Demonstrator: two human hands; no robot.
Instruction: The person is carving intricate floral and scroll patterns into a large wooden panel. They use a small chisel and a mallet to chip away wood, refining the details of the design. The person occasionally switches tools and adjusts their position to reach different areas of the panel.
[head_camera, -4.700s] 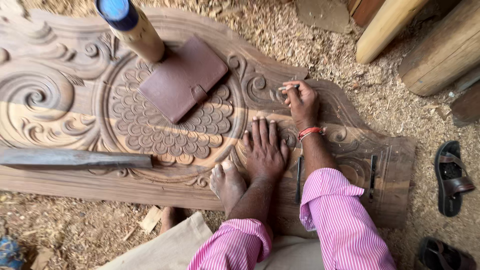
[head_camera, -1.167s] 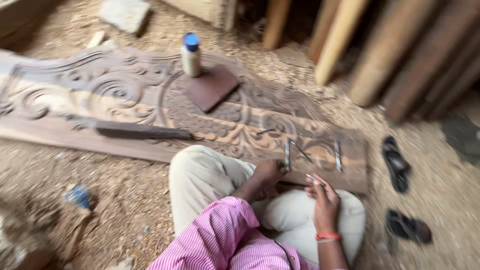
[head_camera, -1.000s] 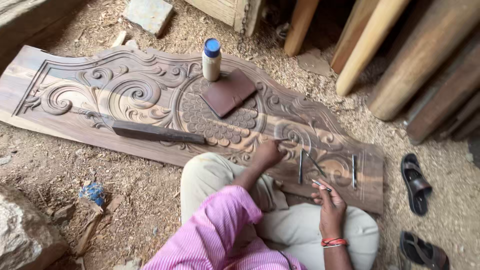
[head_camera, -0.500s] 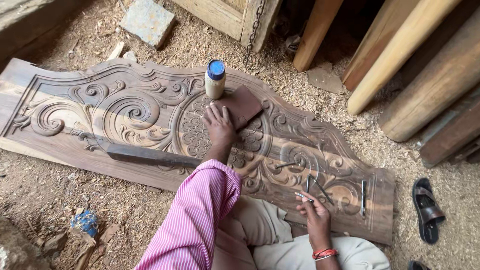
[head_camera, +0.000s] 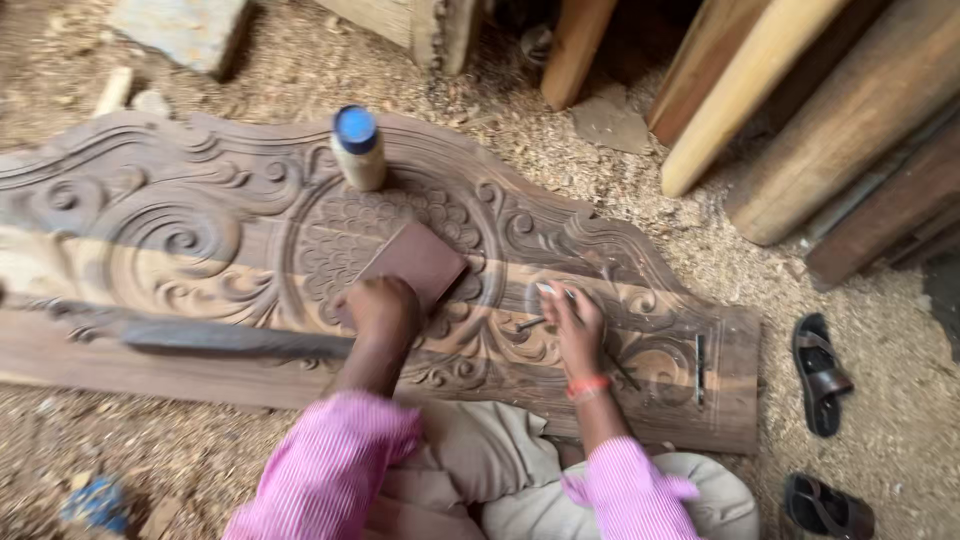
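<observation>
The left hand (head_camera: 382, 308) is closed on the flat brown square block (head_camera: 415, 262) at frame centre; pulled carelessly, it could topple the blue-capped cream bottle (head_camera: 358, 148). The right hand (head_camera: 573, 322) grips a thin chisel (head_camera: 530, 322).

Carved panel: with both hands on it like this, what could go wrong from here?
The left hand grips the flat brown block close to the blue-capped bottle, which stands upright on the panel; a push could tip it. The right hand holds a thin tool over fine relief; a slip might scar it.
</observation>
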